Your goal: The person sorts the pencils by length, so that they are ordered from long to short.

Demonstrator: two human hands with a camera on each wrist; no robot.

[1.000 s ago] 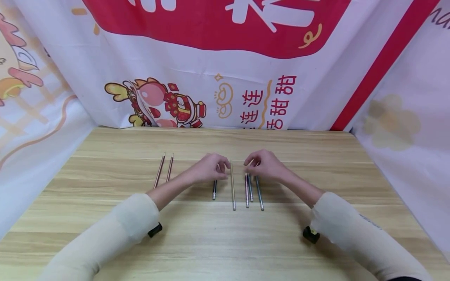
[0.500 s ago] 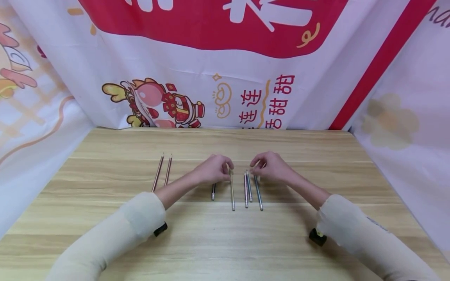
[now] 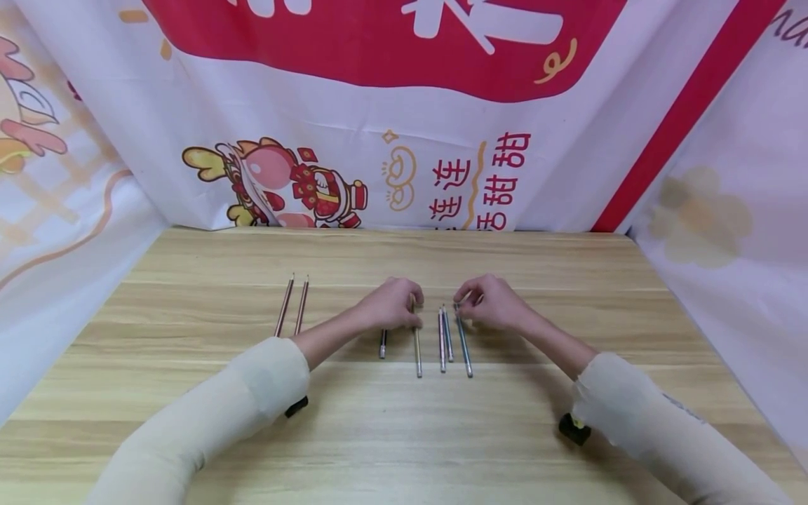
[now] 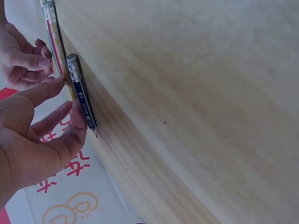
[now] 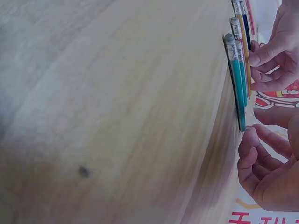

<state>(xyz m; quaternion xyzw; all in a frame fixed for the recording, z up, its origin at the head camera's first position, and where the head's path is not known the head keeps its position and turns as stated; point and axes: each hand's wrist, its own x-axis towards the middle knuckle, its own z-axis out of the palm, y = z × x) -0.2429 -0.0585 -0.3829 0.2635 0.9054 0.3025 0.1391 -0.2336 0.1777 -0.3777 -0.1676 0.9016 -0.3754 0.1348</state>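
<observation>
My left hand [image 3: 394,303] is at the yellow pencil [image 3: 418,354], its thumb and fingertips spread apart along the pencil's far part. Beside that hand lies a short navy pencil [image 4: 81,95] with an eraser end, partly covered by the hand in the head view. My right hand [image 3: 494,303] has its loosely bent fingertips right at the far end of a teal pencil [image 3: 465,345], with a gap between thumb and forefinger. Between the hands lie a pale red-patterned pencil [image 3: 442,344] and a blue pencil [image 3: 449,340], close together.
Two reddish-brown pencils [image 3: 285,306] lie to the left, their near ends behind my left forearm. The wooden table [image 3: 404,435] meets a printed white and red cloth [image 3: 353,112] along its back edge. Cloth also hangs at both sides.
My left hand has shifted slightly right, onto the yellow pencil. My right hand has moved right from above the middle pencils to the teal pencil's far end. The pencils lie much the same.
</observation>
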